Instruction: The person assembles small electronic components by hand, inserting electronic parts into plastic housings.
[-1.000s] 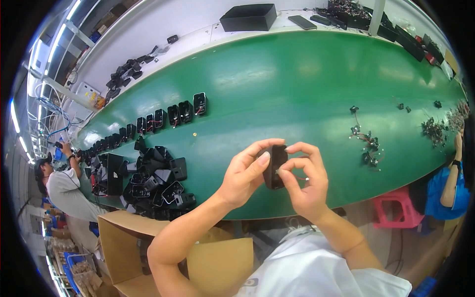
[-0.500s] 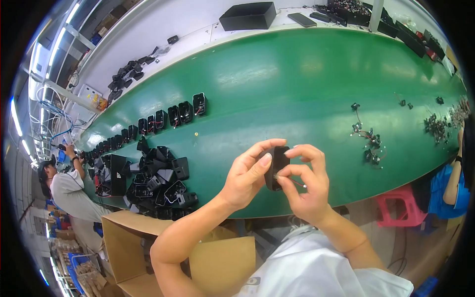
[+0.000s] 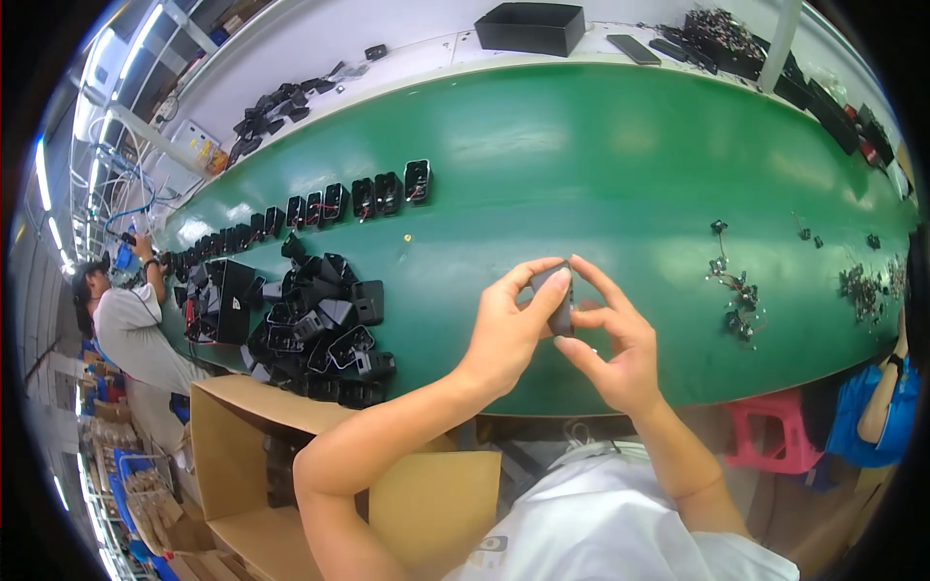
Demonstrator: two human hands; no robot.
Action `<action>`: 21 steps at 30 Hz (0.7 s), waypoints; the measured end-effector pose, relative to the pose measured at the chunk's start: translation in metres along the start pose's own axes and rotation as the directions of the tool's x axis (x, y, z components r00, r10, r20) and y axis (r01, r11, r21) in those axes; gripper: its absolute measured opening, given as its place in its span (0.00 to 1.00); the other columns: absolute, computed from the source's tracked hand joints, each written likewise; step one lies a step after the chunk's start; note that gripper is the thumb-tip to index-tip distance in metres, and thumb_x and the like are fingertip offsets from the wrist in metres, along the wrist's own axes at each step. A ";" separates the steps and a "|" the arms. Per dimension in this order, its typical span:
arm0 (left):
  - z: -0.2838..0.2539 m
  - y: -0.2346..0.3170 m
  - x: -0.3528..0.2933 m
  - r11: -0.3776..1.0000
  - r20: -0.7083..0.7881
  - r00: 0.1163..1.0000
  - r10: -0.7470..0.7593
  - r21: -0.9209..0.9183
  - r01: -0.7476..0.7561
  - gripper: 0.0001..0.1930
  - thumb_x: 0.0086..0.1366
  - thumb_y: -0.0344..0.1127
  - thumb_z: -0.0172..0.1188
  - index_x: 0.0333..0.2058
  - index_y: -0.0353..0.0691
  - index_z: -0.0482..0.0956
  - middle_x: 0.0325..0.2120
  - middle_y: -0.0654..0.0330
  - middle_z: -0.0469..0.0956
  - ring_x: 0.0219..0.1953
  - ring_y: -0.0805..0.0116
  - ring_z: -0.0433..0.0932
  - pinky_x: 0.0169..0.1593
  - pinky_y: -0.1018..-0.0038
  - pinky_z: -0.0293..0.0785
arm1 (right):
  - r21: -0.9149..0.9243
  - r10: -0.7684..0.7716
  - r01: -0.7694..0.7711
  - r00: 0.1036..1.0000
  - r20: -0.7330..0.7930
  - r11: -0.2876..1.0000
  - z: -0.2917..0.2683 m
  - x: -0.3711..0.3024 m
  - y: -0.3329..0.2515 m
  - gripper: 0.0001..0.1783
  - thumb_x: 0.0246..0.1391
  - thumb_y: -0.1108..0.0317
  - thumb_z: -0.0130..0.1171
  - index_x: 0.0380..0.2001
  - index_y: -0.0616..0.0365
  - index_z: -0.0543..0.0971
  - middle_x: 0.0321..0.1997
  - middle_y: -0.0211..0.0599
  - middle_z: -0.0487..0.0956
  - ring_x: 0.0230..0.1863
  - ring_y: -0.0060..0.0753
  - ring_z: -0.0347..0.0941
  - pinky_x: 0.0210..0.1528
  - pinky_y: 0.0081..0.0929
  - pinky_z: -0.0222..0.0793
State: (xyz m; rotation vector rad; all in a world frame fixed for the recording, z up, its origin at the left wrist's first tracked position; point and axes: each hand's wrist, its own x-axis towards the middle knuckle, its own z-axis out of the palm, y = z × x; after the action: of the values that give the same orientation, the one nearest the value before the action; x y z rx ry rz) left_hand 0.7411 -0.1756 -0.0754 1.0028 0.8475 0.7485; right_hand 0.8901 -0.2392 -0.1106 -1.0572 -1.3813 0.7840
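Note:
Above the near edge of the green table, a small black plastic housing [image 3: 560, 312] is held upright between my two hands. My left hand [image 3: 511, 324] is closed around its left side, thumb on the face and index finger along the top. On the right, my right hand [image 3: 620, 351] pinches the housing too, its index finger at the top corner and its thumb near the bottom. Fingers hide part of the housing, and its inside cannot be seen. Small wired components [image 3: 738, 295] lie on the table to the right of my hands.
Left of my hands is a heap of black housings [image 3: 320, 320], with a black box [image 3: 235, 302] beyond. A row of open housings [image 3: 334, 201] runs behind it. An open cardboard box [image 3: 228, 426] stands below the table edge. A co-worker [image 3: 131, 324] sits far left; a pink stool [image 3: 775, 431] is at right.
The housing has been turned so its open side no longer shows, and the right fingers have moved from its opening to its edges. The whole view has shifted slightly.

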 end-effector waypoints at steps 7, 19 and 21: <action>-0.025 0.018 0.009 0.974 0.104 0.989 -0.105 0.209 0.081 0.29 0.75 0.53 0.46 0.58 0.31 0.68 0.46 0.53 0.76 0.39 0.63 0.82 0.47 0.69 0.82 | 0.656 0.299 -0.338 0.938 0.176 0.675 -0.003 0.020 0.026 0.09 0.56 0.68 0.65 0.37 0.63 0.80 0.64 0.51 0.71 0.65 0.39 0.66 0.67 0.37 0.60; -0.112 0.081 -0.014 0.643 -0.132 0.968 0.211 0.765 -0.036 0.26 0.72 0.45 0.52 0.61 0.34 0.64 0.44 0.43 0.80 0.36 0.60 0.83 0.43 0.68 0.80 | 0.361 0.189 -0.347 0.894 0.406 0.866 0.036 0.129 0.026 0.14 0.57 0.68 0.64 0.42 0.67 0.80 0.51 0.40 0.80 0.53 0.26 0.73 0.60 0.28 0.64; -0.142 0.082 -0.016 0.333 -0.187 0.928 0.323 0.940 0.074 0.21 0.67 0.43 0.58 0.52 0.34 0.72 0.43 0.45 0.80 0.38 0.56 0.82 0.45 0.65 0.77 | -0.144 -0.035 0.078 0.959 0.281 0.987 0.047 0.169 0.038 0.14 0.52 0.62 0.69 0.36 0.62 0.83 0.57 0.51 0.77 0.55 0.39 0.74 0.59 0.31 0.66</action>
State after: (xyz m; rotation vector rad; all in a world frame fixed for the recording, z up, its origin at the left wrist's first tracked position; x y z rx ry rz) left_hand 0.5981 -0.1031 -0.0367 2.0686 1.6311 0.5140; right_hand 0.8626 -0.0632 -0.0866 -1.0489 -1.7267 0.8168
